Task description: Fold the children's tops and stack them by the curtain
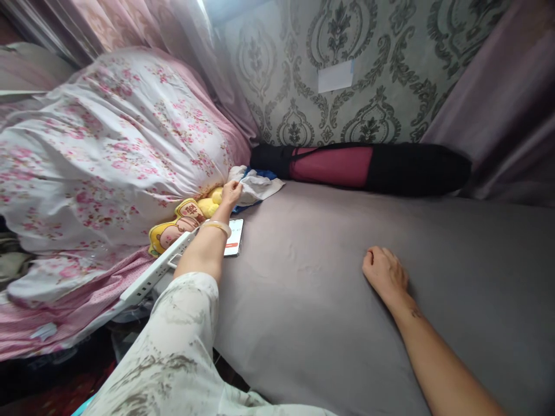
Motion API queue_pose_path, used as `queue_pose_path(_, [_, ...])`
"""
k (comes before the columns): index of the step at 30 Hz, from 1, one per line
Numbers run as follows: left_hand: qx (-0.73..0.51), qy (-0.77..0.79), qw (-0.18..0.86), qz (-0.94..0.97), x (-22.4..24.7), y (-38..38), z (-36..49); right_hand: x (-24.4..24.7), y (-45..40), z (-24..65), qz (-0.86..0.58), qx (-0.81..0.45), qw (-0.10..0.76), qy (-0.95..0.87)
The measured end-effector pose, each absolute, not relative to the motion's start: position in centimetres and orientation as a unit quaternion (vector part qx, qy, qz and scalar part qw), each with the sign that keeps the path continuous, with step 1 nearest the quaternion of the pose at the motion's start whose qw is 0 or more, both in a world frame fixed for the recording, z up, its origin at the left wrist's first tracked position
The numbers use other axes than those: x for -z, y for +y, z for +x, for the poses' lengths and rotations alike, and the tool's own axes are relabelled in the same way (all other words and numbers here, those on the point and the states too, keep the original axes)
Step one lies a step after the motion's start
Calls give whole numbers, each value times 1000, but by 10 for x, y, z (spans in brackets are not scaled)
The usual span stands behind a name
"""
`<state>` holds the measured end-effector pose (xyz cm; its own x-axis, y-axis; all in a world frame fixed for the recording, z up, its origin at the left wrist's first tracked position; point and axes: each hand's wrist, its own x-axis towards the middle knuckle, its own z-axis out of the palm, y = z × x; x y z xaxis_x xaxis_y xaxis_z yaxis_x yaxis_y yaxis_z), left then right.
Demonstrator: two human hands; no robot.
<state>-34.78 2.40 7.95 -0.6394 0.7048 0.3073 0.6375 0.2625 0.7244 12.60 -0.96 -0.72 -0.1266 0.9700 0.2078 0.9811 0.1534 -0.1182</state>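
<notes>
My left hand (233, 193) reaches forward with its fingers closed on the near edge of a crumpled white cloth (258, 188). Blue fabric (263, 173) shows behind and under that cloth. Below the left wrist, partly covered by the forearm, a phone (235, 236) lies with its screen lit. My right hand (385, 270) rests as a loose fist on the grey bed sheet (303, 300), apart from other objects; its fingertips are tucked under and partly hidden.
Yellow plush toys (180, 222) and a white power strip (158, 268) lie left of my forearm. A floral bedcover (121, 138) is heaped at the left. A long black-and-maroon bag (333, 166) lies along the patterned wall (286, 75). Curtains hang on both sides.
</notes>
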Motion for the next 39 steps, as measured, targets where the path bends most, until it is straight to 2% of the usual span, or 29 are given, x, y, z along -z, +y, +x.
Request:
queue_pose_path(3, [-555, 684, 77, 467, -86, 39, -329, 7, -11, 126, -647, 17, 124, -752])
queue_pose_path(6, [-618, 615, 139, 469, -92, 50, -299, 5, -12, 127, -646, 8, 126, -753])
queue_pose_path(15, [-662, 478, 333, 473, -90, 49, -192, 0, -12, 128, -649, -23, 139, -748])
queue_pose_path(20, [-641, 433, 428, 467, -84, 37, -134, 3, -9, 133, -638, -59, 183, -746])
queue_pose_path(29, [-540, 409, 505, 534, -96, 7, -37, 1, 3, 128, -476, -205, 444, -731])
queue_pose_path(34, [-474, 368, 544, 587, -99, -4, -2, -7, 1, 130, -465, -228, 461, -721])
queue_pose_path(39, [-448, 362, 538, 615, -91, -5, -3, -12, 11, 149, -482, -276, 476, -682])
